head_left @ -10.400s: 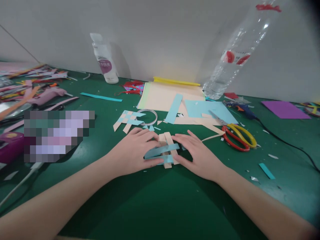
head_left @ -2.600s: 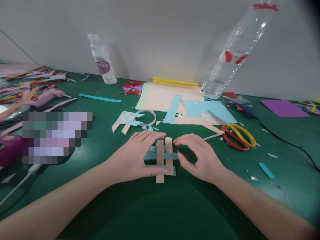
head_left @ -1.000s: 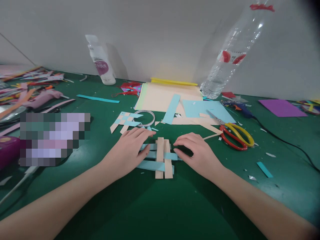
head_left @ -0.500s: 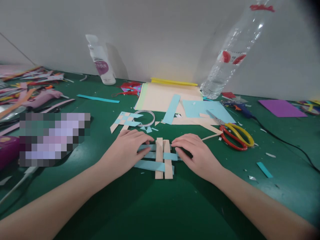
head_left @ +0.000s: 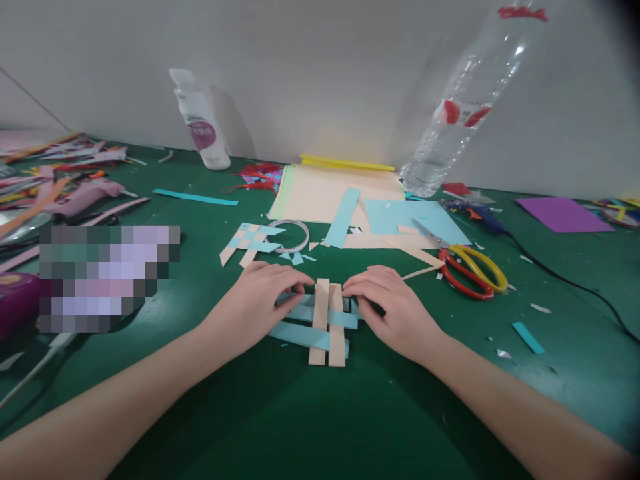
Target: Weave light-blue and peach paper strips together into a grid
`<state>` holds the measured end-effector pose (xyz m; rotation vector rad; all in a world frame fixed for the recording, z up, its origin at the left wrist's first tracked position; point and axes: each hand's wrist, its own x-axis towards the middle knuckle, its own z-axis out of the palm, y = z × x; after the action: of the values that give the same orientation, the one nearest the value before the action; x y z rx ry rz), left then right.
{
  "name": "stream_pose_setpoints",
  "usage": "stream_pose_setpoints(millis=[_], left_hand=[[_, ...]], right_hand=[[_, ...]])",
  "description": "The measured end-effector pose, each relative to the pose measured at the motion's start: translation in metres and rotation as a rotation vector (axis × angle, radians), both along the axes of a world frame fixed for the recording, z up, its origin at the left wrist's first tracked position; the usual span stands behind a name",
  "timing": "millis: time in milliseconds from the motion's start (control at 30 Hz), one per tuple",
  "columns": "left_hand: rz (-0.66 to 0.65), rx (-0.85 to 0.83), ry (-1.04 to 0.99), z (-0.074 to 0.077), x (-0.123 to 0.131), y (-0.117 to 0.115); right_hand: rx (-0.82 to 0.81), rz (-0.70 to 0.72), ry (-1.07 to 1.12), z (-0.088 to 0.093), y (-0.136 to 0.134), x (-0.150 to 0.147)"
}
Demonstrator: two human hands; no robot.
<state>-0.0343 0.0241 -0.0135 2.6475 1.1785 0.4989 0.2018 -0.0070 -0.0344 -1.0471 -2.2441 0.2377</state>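
Before me lies a loose weave of paper strips, with two upright peach strips (head_left: 320,343) crossed over and under several light-blue strips (head_left: 300,333). My left hand (head_left: 267,293) is closed on the left ends of the upper blue strips, thumb below and fingers above. On the other side, my right hand (head_left: 393,297) pinches at the right ends of the upper blue strips, its fingertips beside the top of the right peach strip. The fingers partly hide those ends. The lowest blue strip lies below both hands.
Behind the weave are a small finished-looking blue-and-peach woven piece (head_left: 250,240), a tape ring (head_left: 306,237) and stacked paper sheets (head_left: 325,193). Scissors (head_left: 473,270), a tall clear bottle (head_left: 450,133) and a glue gun with cable (head_left: 493,223) stand right. A blurred-out device (head_left: 107,280) lies left.
The peach strips have shifted slightly toward me, and the upper blue strips have slid down a little on them. Both hands stay at the sides of the weave.
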Motion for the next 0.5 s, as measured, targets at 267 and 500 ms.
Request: stream_pose_setpoints(millis=[267,500], left_hand=[[0.074,-0.185,-0.086,0.0029,0.0048,0.0007],[0.122,-0.298,-0.208,0.0018,0.0057,0.0037]], right_hand=[[0.02,0.145,-0.045,0.0026,-0.0013,-0.0031],[0.024,0.194,-0.116,0.0032,-0.0029,-0.0035]])
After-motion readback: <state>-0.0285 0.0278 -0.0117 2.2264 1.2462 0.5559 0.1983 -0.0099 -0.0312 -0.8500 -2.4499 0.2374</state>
